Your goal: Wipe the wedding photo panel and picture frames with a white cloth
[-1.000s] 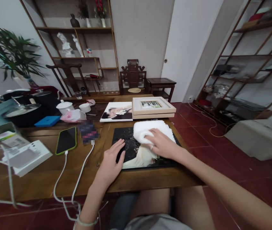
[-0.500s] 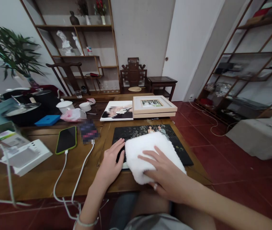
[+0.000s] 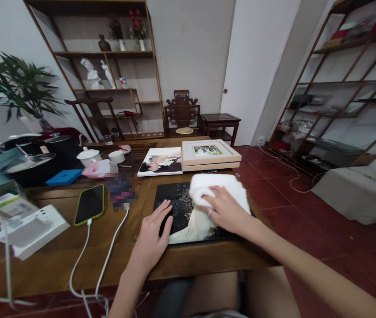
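Observation:
A dark photo panel (image 3: pixel 178 212) lies flat on the wooden table (image 3: pixel 208 260) in front of me, a pale dress showing in its picture. My left hand (image 3: pixel 153 232) rests on the panel's left edge, its fingers stretched out. Over the panel's right part, my right hand (image 3: pixel 224 205) grips a fluffy white towel (image 3: pixel 229 183), with the fingers bunching its near left corner. The towel covers the upper right of the picture.
Behind the panel lie a photo print (image 3: pixel 159 161) and stacked pale picture frames (image 3: pixel 211 154). To the left are a green-cased phone (image 3: pixel 89 204) on a cable, a white box (image 3: pixel 35 229), a blue box (image 3: pixel 64 176), a teapot (image 3: pixel 88 157) and a pan (image 3: pixel 29 165).
My right hand has moved the towel away from me, toward the panel's far right, uncovering the pale dress. My left hand stays at the left edge. The view has tilted up slightly.

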A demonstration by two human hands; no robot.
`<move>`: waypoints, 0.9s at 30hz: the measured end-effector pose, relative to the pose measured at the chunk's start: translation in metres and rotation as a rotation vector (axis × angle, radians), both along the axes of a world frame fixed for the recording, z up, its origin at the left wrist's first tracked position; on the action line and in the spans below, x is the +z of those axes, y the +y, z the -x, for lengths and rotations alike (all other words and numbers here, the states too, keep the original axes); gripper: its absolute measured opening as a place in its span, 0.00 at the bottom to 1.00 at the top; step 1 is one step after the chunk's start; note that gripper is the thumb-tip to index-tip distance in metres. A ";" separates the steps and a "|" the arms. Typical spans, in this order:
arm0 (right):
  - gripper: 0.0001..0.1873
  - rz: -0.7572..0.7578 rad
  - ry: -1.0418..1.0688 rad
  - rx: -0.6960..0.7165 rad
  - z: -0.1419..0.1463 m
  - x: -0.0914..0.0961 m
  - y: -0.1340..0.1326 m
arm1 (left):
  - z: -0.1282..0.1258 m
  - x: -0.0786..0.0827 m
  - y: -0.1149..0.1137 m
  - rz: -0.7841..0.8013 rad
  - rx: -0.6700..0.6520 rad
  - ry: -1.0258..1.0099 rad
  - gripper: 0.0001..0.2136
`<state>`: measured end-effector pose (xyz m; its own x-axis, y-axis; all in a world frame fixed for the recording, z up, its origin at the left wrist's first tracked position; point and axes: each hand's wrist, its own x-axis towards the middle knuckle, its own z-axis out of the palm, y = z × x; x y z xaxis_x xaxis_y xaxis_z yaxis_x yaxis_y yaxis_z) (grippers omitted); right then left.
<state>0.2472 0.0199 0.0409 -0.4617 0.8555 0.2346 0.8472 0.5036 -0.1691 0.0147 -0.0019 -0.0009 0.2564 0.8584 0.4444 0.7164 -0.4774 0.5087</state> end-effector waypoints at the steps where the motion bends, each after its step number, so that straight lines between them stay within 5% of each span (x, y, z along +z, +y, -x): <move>1: 0.13 0.008 0.007 0.069 0.013 0.001 -0.004 | 0.001 0.001 -0.001 -0.004 -0.002 -0.026 0.18; 5: 0.13 0.013 0.021 0.383 0.049 -0.001 -0.028 | 0.005 0.006 -0.005 -0.047 0.009 -0.149 0.21; 9: 0.13 0.044 0.013 0.533 0.045 -0.003 -0.053 | 0.006 0.005 -0.005 -0.058 0.009 -0.131 0.22; 15: 0.11 0.128 0.108 0.402 0.002 -0.001 -0.067 | 0.000 -0.001 -0.001 0.003 0.010 -0.012 0.20; 21: 0.12 0.045 0.106 0.141 -0.015 0.003 -0.023 | -0.001 -0.002 0.002 -0.054 -0.010 0.052 0.15; 27: 0.16 -0.010 0.040 0.203 0.052 0.007 0.042 | -0.001 0.000 0.002 -0.071 -0.019 0.081 0.16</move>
<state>0.1957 0.0614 0.0481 -0.6146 0.7433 0.2640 0.7208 0.6652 -0.1948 0.0160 0.0002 -0.0009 0.3095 0.8200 0.4815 0.7445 -0.5240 0.4138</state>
